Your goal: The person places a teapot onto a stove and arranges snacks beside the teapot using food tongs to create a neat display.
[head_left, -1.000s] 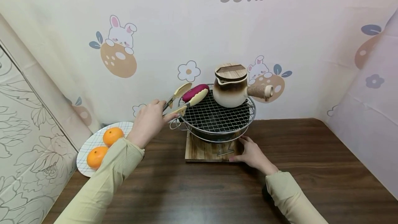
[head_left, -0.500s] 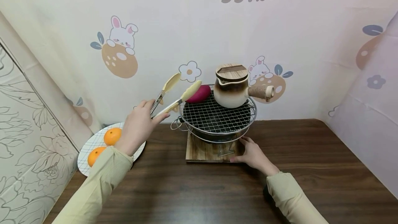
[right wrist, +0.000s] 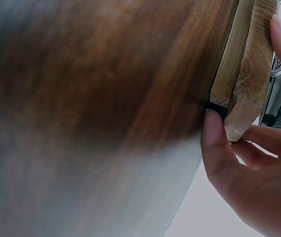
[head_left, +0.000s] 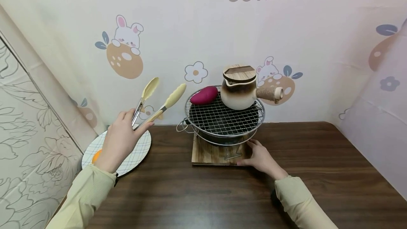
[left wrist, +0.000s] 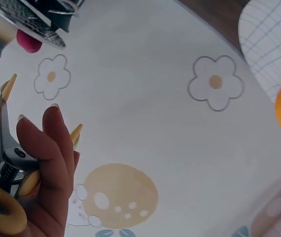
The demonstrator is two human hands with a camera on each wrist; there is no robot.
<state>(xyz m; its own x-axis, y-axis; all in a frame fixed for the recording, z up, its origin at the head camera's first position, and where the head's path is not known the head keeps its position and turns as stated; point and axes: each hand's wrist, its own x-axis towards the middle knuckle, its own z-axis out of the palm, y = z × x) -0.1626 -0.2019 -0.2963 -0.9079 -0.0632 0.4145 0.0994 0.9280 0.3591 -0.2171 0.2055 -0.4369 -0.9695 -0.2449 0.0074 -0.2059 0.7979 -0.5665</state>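
My left hand point(head_left: 119, 137) holds a pair of tongs point(head_left: 174, 97) with cream scalloped tips, above the plate on the left. The two arms of the tongs are spread apart with nothing between them. In the left wrist view, the fingers point(left wrist: 51, 143) curl around the metal handles. My right hand point(head_left: 261, 160) grips the right edge of a wooden board point(head_left: 206, 154), thumb and fingers at its corner in the right wrist view. A round grill point(head_left: 222, 121) with a wire grate stands on this board. On the grate lies a purple sweet potato point(head_left: 204, 95), left of a clay pot point(head_left: 238, 96).
The pot has a wooden lid point(head_left: 240, 72) and a cord-wrapped handle point(head_left: 269, 93) pointing right. A white checked plate point(head_left: 140, 151) sits at the left, with an orange point(head_left: 96, 156) partly hidden behind my left hand. A patterned cloth wall point(head_left: 165, 38) closes off the back of the dark wooden table point(head_left: 178, 197).
The tongs have let go of the sweet potato, which stays on the grate. My left hand has carried them left, over the plate. My right hand keeps its place at the board.
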